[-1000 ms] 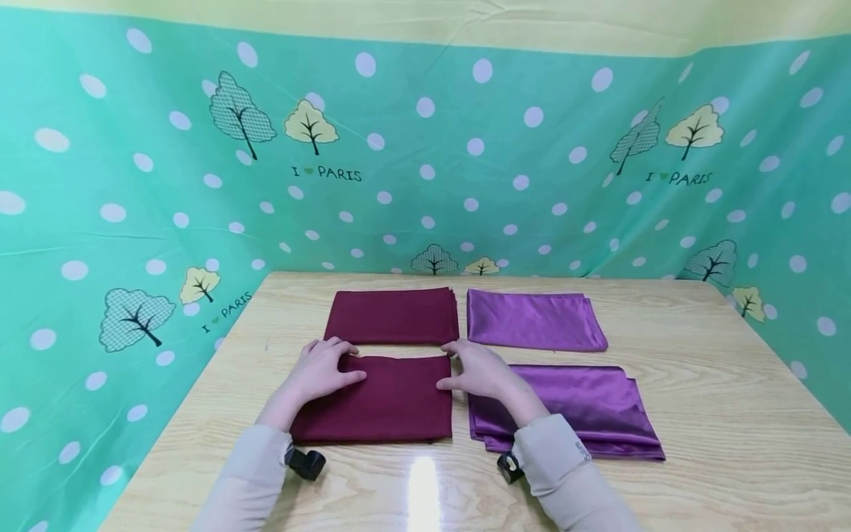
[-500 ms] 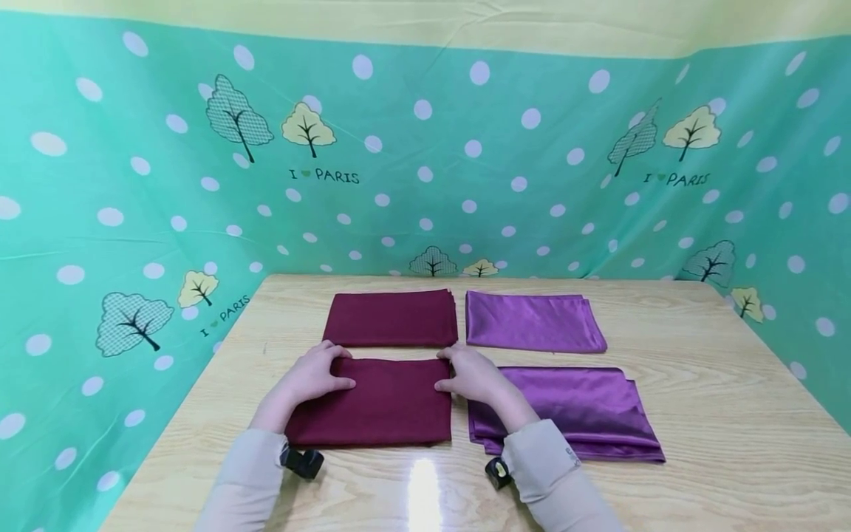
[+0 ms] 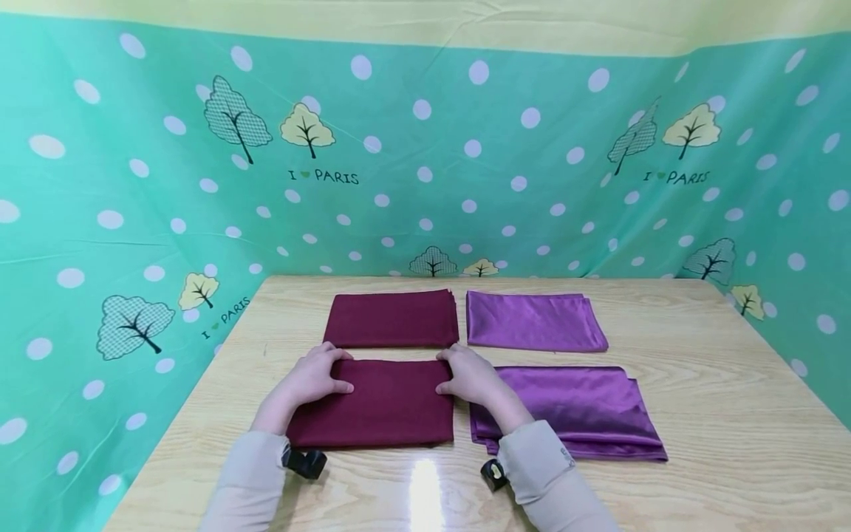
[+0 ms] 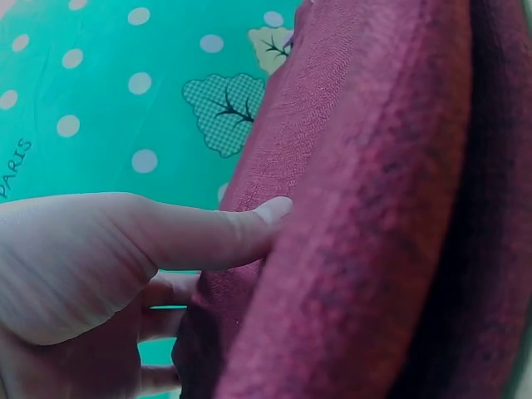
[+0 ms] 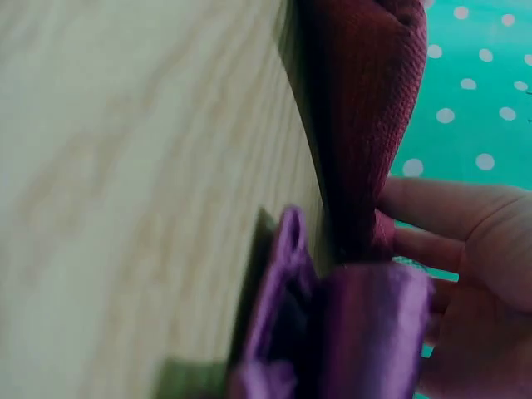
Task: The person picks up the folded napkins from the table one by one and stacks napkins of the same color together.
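Observation:
A folded maroon cloth [image 3: 392, 414] lies flat in the front row on the table. At its far left corner my left hand [image 3: 311, 380] grips it, thumb on top and fingers at the edge. In the left wrist view the thumb [image 4: 241, 233] presses the cloth, and the other fingers are partly hidden behind it. My right hand [image 3: 468, 375] pinches the far right corner. The right wrist view has its thumb [image 5: 432, 204] against the maroon edge. Just right of that hand lies a folded shiny purple cloth [image 3: 585, 406], partly covered by the right forearm.
Behind these lie a second folded maroon cloth [image 3: 392, 319] and a second purple one [image 3: 535, 321]. All rest on a wooden table [image 3: 718, 384]. A green dotted curtain [image 3: 505, 155] encloses the back and sides. Each wrist carries a black camera [image 3: 304, 464].
My left hand has shifted slightly left, and the front maroon cloth's left edge has spread out with it. The right hand stays at its corner while its forearm has drawn in a little.

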The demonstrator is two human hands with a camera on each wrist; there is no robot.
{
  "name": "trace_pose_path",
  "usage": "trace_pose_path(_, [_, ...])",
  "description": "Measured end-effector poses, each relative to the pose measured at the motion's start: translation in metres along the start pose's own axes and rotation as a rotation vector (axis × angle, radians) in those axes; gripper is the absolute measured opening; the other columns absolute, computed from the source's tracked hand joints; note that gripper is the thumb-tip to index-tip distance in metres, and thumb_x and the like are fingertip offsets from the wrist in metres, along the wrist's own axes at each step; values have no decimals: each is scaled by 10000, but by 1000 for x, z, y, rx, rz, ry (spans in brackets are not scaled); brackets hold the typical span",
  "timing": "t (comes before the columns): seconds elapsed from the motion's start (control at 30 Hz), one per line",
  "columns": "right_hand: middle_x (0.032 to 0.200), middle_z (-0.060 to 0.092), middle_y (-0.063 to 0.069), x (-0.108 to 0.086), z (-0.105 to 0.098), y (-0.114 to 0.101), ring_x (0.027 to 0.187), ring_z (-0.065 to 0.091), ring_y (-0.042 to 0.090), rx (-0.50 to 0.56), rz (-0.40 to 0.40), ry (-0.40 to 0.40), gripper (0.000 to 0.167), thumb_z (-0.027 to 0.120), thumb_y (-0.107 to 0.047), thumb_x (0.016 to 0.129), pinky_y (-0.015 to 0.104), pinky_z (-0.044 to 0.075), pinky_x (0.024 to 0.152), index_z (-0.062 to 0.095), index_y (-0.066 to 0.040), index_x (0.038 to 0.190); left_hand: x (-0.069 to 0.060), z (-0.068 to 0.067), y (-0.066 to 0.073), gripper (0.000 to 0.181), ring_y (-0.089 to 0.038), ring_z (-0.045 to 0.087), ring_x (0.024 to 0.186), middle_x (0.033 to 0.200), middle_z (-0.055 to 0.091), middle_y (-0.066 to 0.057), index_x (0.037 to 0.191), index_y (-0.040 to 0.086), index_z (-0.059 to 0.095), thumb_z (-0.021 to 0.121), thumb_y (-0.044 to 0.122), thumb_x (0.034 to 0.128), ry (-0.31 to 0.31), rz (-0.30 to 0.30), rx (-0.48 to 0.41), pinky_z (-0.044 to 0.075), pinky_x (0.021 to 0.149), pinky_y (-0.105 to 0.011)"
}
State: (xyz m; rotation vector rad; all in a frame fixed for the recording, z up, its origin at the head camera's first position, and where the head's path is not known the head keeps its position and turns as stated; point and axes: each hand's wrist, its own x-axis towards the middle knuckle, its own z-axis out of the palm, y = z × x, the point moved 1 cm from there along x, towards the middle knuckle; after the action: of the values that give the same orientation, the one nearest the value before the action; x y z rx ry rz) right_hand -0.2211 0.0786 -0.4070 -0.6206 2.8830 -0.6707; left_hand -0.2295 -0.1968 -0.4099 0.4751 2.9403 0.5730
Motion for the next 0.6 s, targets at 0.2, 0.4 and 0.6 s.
trace_pose_path(0.2, [1045,544,84,0,2,-3,1018,525,245,-49,32,4,543,783,-229,689,383,447,873,595,-27,1156,0,3,1,482,-278,491,930,959,531,-73,1095,63,605,765,278,694,18,-7,13,371,790,-486])
trace_pose_path(0.4, [1049,551,95,1,4,-5,1008,538,249,-90,56,2,530,788,-235,680,394,460,845,607,-30,1134,-3,4,3,464,-295,499,971,965,537,-77,1097,61,594,752,270,713,23,-8,19,367,798,-499])
trace_pose_path(0.6, [1050,556,98,1,4,-8,1008,546,261,-92,74,17,510,791,-228,674,408,470,818,614,-38,1113,-4,4,4,414,-286,491,943,930,521,-67,1060,73,600,750,246,715,32,1,21,362,791,-511])
